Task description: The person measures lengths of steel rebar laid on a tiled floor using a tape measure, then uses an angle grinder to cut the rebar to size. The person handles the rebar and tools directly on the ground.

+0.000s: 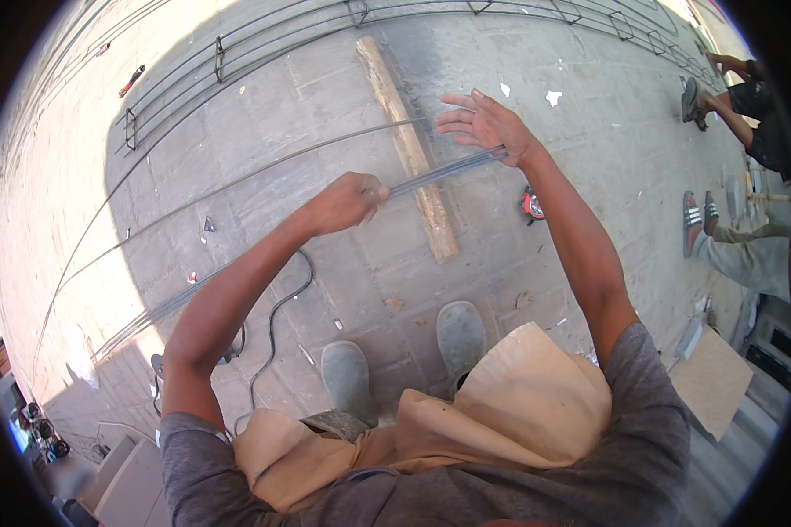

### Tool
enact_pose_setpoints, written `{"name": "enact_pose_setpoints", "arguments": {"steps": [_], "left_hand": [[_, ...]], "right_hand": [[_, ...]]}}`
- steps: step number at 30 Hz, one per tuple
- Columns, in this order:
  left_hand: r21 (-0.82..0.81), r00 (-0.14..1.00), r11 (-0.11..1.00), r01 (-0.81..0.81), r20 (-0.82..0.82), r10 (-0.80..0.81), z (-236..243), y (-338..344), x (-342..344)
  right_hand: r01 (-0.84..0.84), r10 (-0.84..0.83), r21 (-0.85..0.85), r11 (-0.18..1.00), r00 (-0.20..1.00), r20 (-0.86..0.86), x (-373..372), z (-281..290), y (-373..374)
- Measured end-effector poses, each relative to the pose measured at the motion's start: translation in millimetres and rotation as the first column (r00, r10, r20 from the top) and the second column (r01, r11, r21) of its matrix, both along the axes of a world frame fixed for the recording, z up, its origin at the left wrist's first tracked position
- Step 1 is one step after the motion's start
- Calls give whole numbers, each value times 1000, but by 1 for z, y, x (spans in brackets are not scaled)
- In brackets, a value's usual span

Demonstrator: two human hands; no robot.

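My left hand (pixel 351 200) is closed around a bundle of thin steel rods (pixel 448 169) at waist height. The bundle runs down past my left forearm toward the ground at the lower left, partly hidden by that arm. My right hand (pixel 488 127) is held by the bundle's right end, with its fingers stretched out and spread. The rod ends lie at the heel of that hand; whether they touch it I cannot tell. Below the bundle, a wooden beam (pixel 432 220) lies on the paving. One long single rod (pixel 281 158) reaches from the left to the beam.
A long rebar cage (pixel 219 57) spans the far side. A red tape measure (pixel 532 204) lies right of the beam. A black cable (pixel 281 303) curls near my left boot (pixel 346 373). A red-handled tool (pixel 132 81) lies far left. Other people (pixel 769 119) are at the right.
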State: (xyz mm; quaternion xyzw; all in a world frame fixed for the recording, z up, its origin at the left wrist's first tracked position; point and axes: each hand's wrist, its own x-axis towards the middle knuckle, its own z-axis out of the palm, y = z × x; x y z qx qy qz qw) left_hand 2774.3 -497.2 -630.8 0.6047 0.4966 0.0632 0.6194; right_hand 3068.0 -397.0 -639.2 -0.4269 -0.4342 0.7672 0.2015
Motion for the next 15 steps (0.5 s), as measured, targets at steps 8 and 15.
{"name": "enact_pose_setpoints", "arguments": {"steps": [8, 15], "left_hand": [[-26, 997, 999, -25, 66, 27, -7, 21, 39], [125, 997, 991, 53, 45, -59, -36, 33, 59]], "right_hand": [[-39, 25, -99, 994, 989, -143, -1, 1, 9], [31, -33, 14, 999, 973, 229, 10, -31, 13]]}}
